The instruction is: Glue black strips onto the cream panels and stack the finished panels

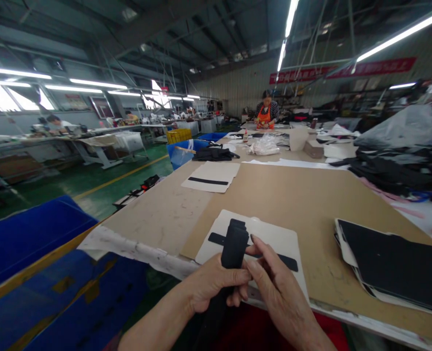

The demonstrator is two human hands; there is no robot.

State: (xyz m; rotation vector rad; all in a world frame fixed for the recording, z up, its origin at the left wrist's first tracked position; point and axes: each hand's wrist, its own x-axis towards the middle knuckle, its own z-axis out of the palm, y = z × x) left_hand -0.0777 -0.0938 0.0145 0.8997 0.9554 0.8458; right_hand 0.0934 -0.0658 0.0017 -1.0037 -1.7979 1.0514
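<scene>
A stack of narrow black strips [234, 246] stands upright in my left hand [216, 280], with the fingers wrapped round it and the thumb across its front. My right hand [274, 282] is at the stack's right edge, its fingers bent and its thumb drawn in close to them. Whatever lies between those fingertips is hidden. Beneath both hands, a cream panel [279, 236] with rounded corners lies at the table's near edge. Across it runs a black strip [288, 262], partly covered by the stack and my fingers.
Farther up the table [157, 209] lies another cream panel [216, 170] with a black strip. Black panels [394, 258] are piled at the right. Blue bins [36, 234] stand left of the table. A person in an orange apron [265, 117] works at the far end.
</scene>
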